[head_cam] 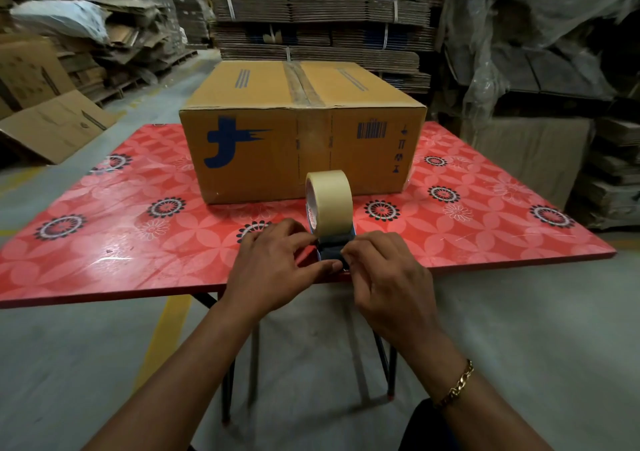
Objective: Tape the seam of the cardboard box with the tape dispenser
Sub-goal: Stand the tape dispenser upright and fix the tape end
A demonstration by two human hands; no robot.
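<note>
A closed brown cardboard box (301, 132) with blue print stands on the red flowered table (121, 236). A strip of old tape runs along its top seam (302, 83). In front of the box, near the table's front edge, stands the tape dispenser (330, 223) with a cream tape roll upright on its dark metal frame. My left hand (277, 270) holds the frame's left side, thumb at its near end. My right hand (384, 277) pinches the frame's near right end, where the tape's end sits.
Stacks of flattened cartons (322, 10) rise behind the box. Loose cardboard sheets (55, 125) lie on the floor at the left. Plastic-wrapped piles (540, 45) stand at the right. The table's thin metal legs (227, 388) show below, on a grey floor with a yellow line.
</note>
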